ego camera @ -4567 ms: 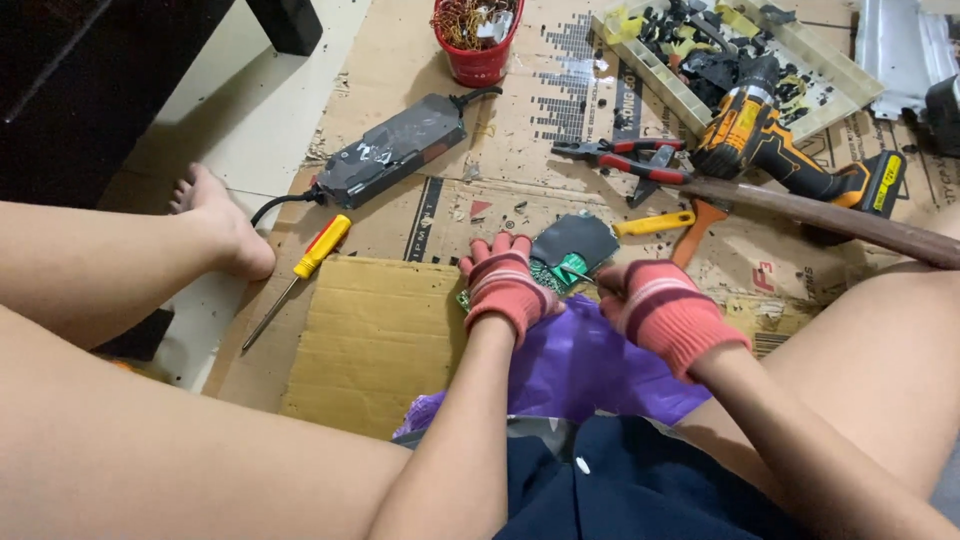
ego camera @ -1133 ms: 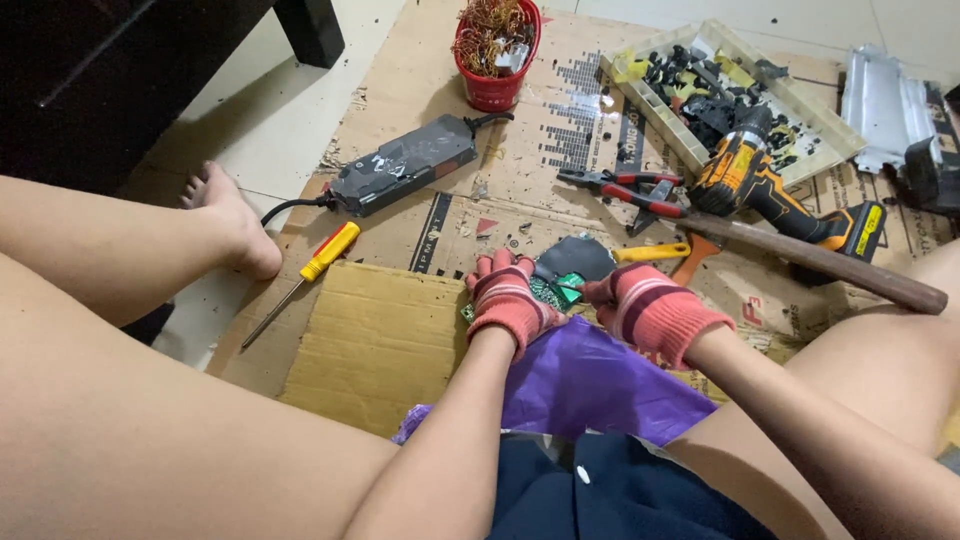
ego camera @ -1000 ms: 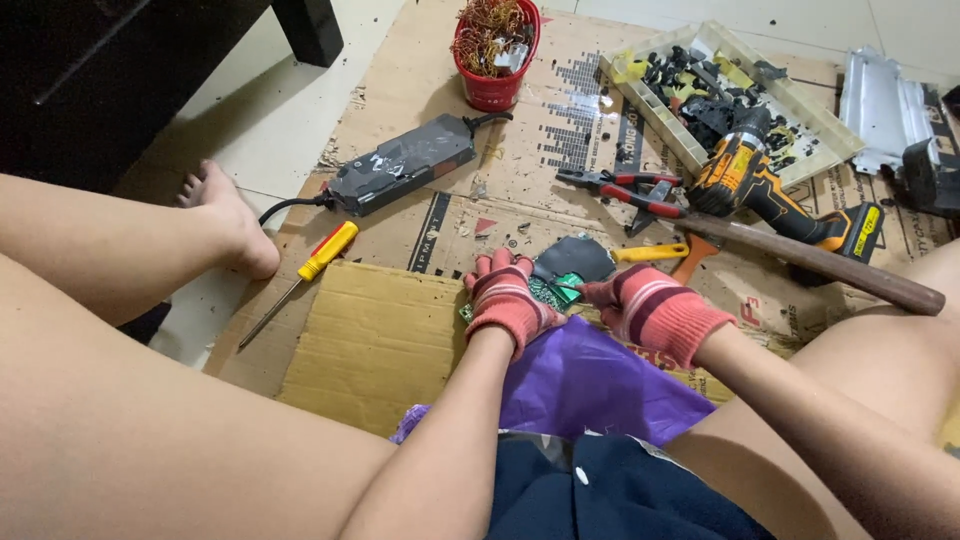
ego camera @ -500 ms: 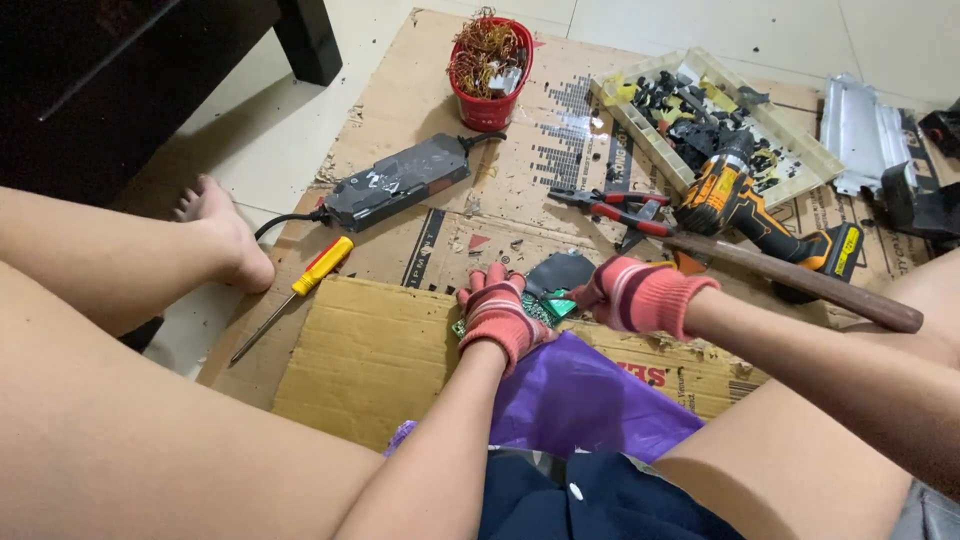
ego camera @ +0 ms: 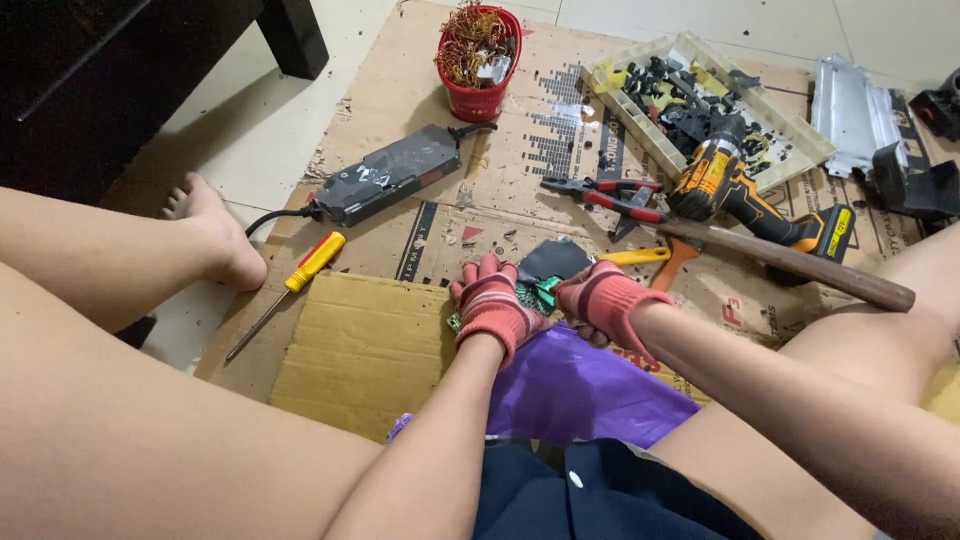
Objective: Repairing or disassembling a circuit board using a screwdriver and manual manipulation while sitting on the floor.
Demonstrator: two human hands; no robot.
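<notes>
Both my hands wear red knit gloves and meet over a small green circuit board [ego camera: 543, 294] with a dark grey plate [ego camera: 556, 260] behind it. My left hand [ego camera: 490, 305] grips the board's left side. My right hand [ego camera: 603, 299] grips its right side. They are low over brown cardboard [ego camera: 365, 345], just above a purple plastic bag [ego camera: 585, 392] on my lap.
A yellow-and-red screwdriver [ego camera: 293, 288] lies left, a black power adapter [ego camera: 390, 187] beyond it. Red pliers [ego camera: 605, 196], a yellow-black drill [ego camera: 745, 196] and a wooden-handled hammer [ego camera: 790, 263] lie right. A red cup of copper wire [ego camera: 481, 60] and a parts tray [ego camera: 705, 105] stand behind.
The view has drifted so the tools sit lower in frame. My hands stay closed on the board, shifting slightly; my right hand now turns more over its edge.
</notes>
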